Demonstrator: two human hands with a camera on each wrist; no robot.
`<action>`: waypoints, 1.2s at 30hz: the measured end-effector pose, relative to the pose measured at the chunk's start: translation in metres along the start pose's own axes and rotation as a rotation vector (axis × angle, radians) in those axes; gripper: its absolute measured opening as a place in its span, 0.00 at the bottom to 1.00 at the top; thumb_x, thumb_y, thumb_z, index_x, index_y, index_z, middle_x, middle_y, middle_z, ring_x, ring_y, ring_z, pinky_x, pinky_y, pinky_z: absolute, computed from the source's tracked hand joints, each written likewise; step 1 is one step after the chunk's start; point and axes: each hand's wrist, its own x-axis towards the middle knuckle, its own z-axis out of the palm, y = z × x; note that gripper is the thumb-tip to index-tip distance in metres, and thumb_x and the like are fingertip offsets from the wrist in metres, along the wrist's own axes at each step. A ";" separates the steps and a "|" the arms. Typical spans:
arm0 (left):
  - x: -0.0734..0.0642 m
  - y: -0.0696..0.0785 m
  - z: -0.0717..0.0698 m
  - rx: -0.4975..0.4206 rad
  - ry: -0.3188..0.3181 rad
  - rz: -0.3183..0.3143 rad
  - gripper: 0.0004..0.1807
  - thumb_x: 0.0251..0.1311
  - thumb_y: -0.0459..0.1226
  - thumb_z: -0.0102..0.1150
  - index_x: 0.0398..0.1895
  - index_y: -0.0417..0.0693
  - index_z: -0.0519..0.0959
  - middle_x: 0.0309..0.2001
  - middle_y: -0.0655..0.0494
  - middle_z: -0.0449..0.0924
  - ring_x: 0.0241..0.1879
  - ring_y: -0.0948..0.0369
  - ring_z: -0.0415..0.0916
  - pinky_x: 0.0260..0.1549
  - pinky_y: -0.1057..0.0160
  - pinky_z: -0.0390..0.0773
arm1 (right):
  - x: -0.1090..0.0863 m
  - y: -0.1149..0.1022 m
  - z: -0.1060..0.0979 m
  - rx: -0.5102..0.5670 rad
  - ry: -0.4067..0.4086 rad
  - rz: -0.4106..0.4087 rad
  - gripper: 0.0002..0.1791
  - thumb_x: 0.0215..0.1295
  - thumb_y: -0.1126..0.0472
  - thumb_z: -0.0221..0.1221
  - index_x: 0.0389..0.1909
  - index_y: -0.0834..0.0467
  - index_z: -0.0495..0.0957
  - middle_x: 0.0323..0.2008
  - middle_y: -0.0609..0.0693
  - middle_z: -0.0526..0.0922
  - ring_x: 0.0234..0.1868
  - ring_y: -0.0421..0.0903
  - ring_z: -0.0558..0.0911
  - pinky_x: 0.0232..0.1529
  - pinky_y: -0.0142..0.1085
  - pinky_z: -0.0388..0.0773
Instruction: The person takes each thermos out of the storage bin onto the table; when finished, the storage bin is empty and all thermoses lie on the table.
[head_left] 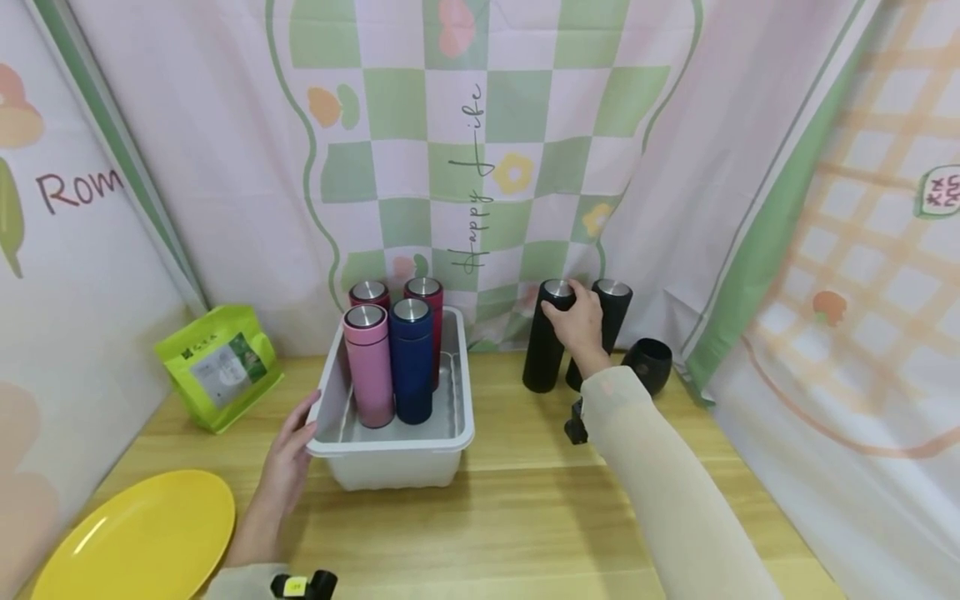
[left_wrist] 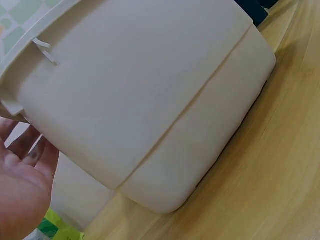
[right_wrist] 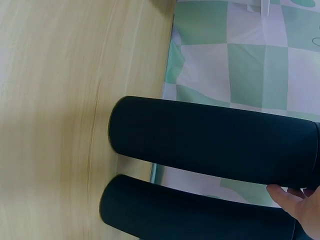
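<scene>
My right hand (head_left: pixel 581 323) grips the lidded top of the left black thermos bottle (head_left: pixel 543 358), which stands upright; in the right wrist view this bottle (right_wrist: pixel 210 140) fills the middle. Close to its right stands a second black thermos bottle (head_left: pixel 613 312), partly hidden by the hand. My left hand (head_left: pixel 288 454) touches the left rim of a white plastic bin (head_left: pixel 397 468), with fairly straight fingers. Inside the bin, a pink thermos bottle (head_left: pixel 369 375) and a blue thermos bottle (head_left: pixel 412 375) stand in front of two red thermos bottles, one of them (head_left: pixel 437 333) at the right.
A round black cup (head_left: pixel 648 365) sits right of the black bottles. At the left are a green pouch (head_left: pixel 219 367) and a yellow plate (head_left: pixel 142 533). A patterned curtain (head_left: pixel 517 108) closes off the back of the wooden table (head_left: pixel 495 542).
</scene>
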 end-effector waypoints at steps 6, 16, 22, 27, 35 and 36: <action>0.000 -0.002 0.000 -0.018 -0.012 0.041 0.24 0.75 0.35 0.40 0.72 0.55 0.64 0.65 0.64 0.59 0.60 0.69 0.59 0.56 0.72 0.61 | -0.002 -0.004 -0.003 0.022 -0.002 0.001 0.38 0.64 0.52 0.62 0.71 0.60 0.61 0.65 0.65 0.59 0.64 0.61 0.63 0.61 0.50 0.63; -0.001 -0.002 0.000 -0.018 -0.004 0.039 0.24 0.75 0.35 0.40 0.72 0.54 0.64 0.64 0.65 0.59 0.60 0.69 0.59 0.56 0.72 0.60 | -0.011 -0.058 0.001 0.039 -0.012 -0.146 0.36 0.63 0.54 0.65 0.70 0.59 0.63 0.68 0.61 0.58 0.65 0.59 0.64 0.63 0.48 0.63; 0.000 -0.002 0.000 -0.031 -0.016 0.053 0.24 0.75 0.34 0.40 0.71 0.57 0.66 0.63 0.66 0.61 0.60 0.70 0.60 0.56 0.72 0.61 | -0.025 -0.096 0.021 0.027 -0.116 -0.176 0.38 0.61 0.53 0.66 0.70 0.57 0.63 0.68 0.60 0.59 0.67 0.57 0.62 0.66 0.48 0.58; 0.000 -0.003 0.000 -0.039 -0.016 0.057 0.24 0.75 0.34 0.39 0.70 0.58 0.67 0.62 0.68 0.62 0.60 0.69 0.60 0.55 0.72 0.61 | -0.038 -0.112 0.041 0.052 -0.168 -0.235 0.38 0.62 0.53 0.66 0.70 0.57 0.63 0.67 0.60 0.61 0.66 0.56 0.63 0.65 0.48 0.59; 0.000 -0.002 0.000 -0.014 0.001 0.012 0.24 0.75 0.35 0.40 0.71 0.59 0.66 0.66 0.63 0.58 0.61 0.69 0.58 0.56 0.71 0.61 | -0.060 -0.127 0.065 0.093 -0.255 -0.242 0.37 0.63 0.48 0.64 0.70 0.55 0.64 0.67 0.59 0.61 0.65 0.56 0.64 0.61 0.52 0.64; 0.000 -0.002 0.000 -0.011 0.002 0.009 0.24 0.75 0.35 0.40 0.71 0.59 0.65 0.66 0.63 0.58 0.61 0.68 0.58 0.56 0.71 0.60 | -0.062 -0.128 0.067 0.091 -0.264 -0.242 0.37 0.63 0.47 0.64 0.70 0.54 0.64 0.67 0.58 0.61 0.65 0.56 0.65 0.61 0.51 0.64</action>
